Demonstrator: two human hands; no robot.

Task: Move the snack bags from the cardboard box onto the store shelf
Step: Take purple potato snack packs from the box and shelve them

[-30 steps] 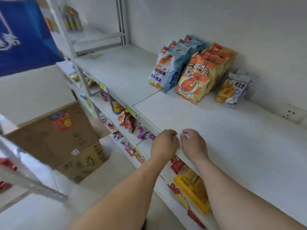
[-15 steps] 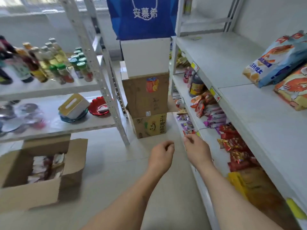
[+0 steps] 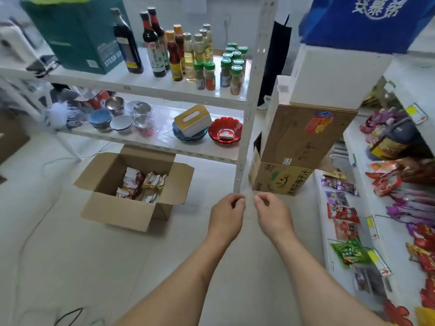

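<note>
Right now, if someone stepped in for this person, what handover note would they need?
Left hand and right hand: both empty, fingers loosely curled, held over the floor.
Cardboard box: open on the floor to the left, snack bags lying inside.
Store shelf: on the right, lower tiers stocked.
Done: nothing in hand at this moment.
Left: reach into the box, carry the remaining bags to the shelf.

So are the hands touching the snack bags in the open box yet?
Apart. The head view shows both hands empty over bare floor, right of the cardboard box holding the snack bags.
</note>
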